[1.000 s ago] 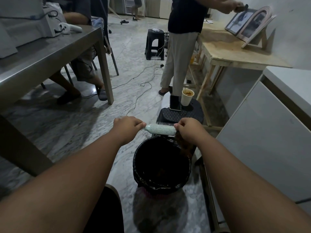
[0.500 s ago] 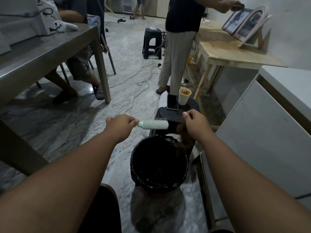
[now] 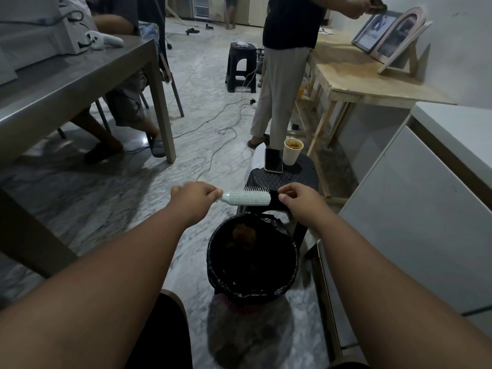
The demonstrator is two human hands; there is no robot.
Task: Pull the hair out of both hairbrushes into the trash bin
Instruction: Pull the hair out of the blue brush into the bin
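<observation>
My left hand (image 3: 194, 198) grips the handle of a pale green hairbrush (image 3: 247, 198), held level above the far rim of the trash bin, bristles facing away from me. My right hand (image 3: 299, 202) hovers just right of the brush's tip, fingers loosely curled and holding no clump. The round trash bin (image 3: 213, 255), lined with a black bag, stands on the floor under both hands. A brown clump of hair (image 3: 243, 233) shows inside it near the far wall. No second hairbrush is in view.
A black stool (image 3: 306, 177) right behind the bin carries a phone (image 3: 273, 160) and a paper cup (image 3: 292, 151). There is a white cabinet (image 3: 415, 209) at right and a metal table (image 3: 66, 83) at left. A person (image 3: 279, 75) stands by a wooden table (image 3: 359, 75). Cables (image 3: 221, 129) cross the floor.
My right hand pulled a brown clump off the brush, moved right and let it go; the clump is now in the bin. The left hand kept the brush nearly still.
</observation>
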